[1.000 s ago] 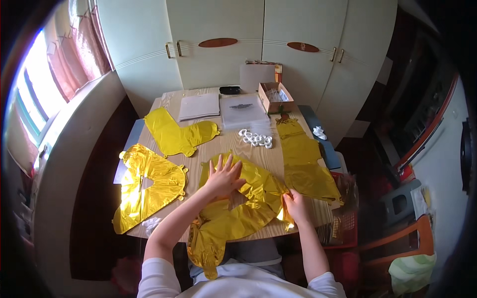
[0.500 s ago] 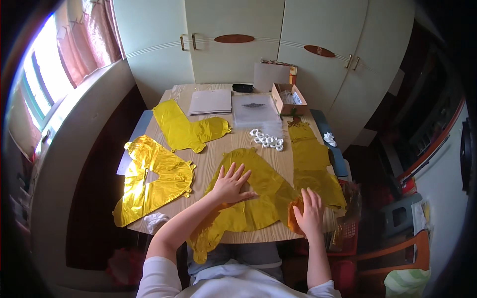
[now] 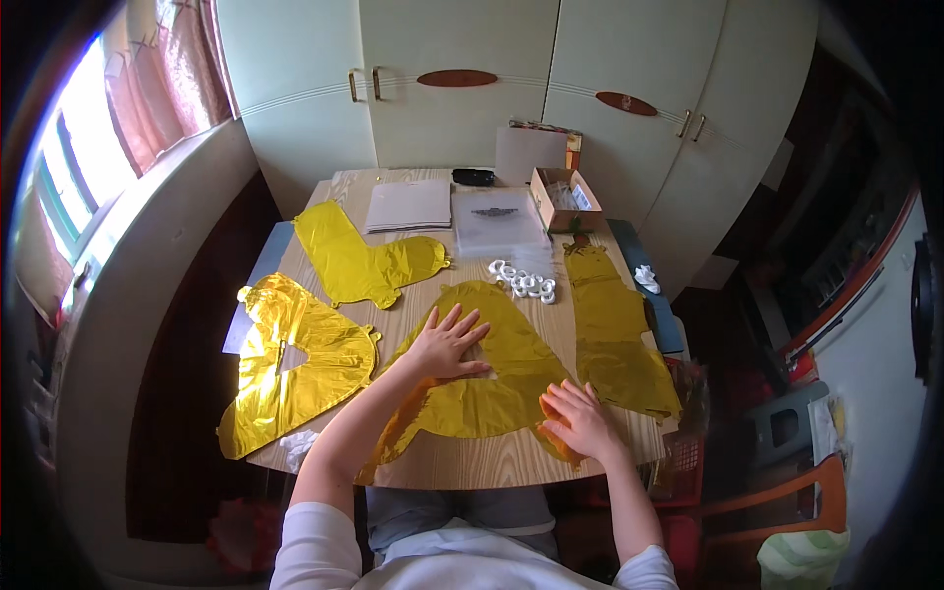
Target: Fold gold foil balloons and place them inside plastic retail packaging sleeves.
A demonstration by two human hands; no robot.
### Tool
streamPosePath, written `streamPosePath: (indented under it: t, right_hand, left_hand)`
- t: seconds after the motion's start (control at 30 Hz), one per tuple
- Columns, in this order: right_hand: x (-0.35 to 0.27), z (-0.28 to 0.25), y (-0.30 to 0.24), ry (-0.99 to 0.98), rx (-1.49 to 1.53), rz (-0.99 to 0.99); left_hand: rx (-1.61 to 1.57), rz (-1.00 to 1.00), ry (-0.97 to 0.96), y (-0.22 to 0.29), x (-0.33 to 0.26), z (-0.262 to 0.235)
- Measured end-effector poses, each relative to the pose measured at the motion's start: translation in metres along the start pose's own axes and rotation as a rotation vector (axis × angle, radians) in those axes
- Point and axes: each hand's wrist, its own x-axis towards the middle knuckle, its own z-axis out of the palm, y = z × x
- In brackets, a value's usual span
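A flat, uninflated gold foil letter balloon [image 3: 477, 408], shaped like an A, lies at the middle of the table's near side. My left hand [image 3: 447, 344] rests open on its upper left part, fingers spread. On the balloon's lower right leg, my right hand [image 3: 582, 423] lies with its fingers stretched out, and the foil around it looks orange. To the left is another flat gold foil balloon [image 3: 320, 379], shiny and creased. An L-like gold foil balloon [image 3: 349, 261] lies farther back, and one more gold foil balloon [image 3: 615, 339] lies along the right side.
White rings [image 3: 526, 282] lie behind the middle balloon. Farther back are a stack of grey sheets [image 3: 411, 205], clear plastic bags [image 3: 501, 231], a black object [image 3: 474, 177] and an open cardboard box [image 3: 565, 202]. Crumpled white tissue [image 3: 295, 447] sits at the near left edge.
My right hand has moved left with the balloon's lower right leg, off the right-hand balloon. The middle balloon has shifted slightly away from me; my left hand stays flat on it.
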Motion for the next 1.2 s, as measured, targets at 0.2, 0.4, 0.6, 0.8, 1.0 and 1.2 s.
streamPosePath:
  t: [0.2,0.4,0.6,0.8,1.0,1.2]
  right_hand:
    - [0.011,-0.019,0.061,0.22,0.072,0.172]
    - [0.056,-0.018,0.07,0.168,0.006,0.067]
    - [0.096,-0.02,0.054,0.073,-0.214,0.178]
    - [0.054,-0.05,0.116,0.034,-0.157,0.347]
    - [0.032,-0.037,0.139,0.04,-0.162,0.326]
    - [0.038,-0.024,0.142,0.273,-0.117,0.305]
  left_hand:
    - [0.005,0.01,0.005,-0.002,-0.011,0.002]
    - [0.001,-0.011,-0.011,0.005,-0.02,-0.001]
    - [-0.003,-0.023,-0.025,-0.002,-0.016,-0.006]
    - [0.021,0.024,-0.009,-0.009,-0.012,-0.001]
    - [0.029,0.075,-0.005,-0.016,-0.005,0.0]
    - [0.024,0.054,0.049,-0.005,0.003,0.001]
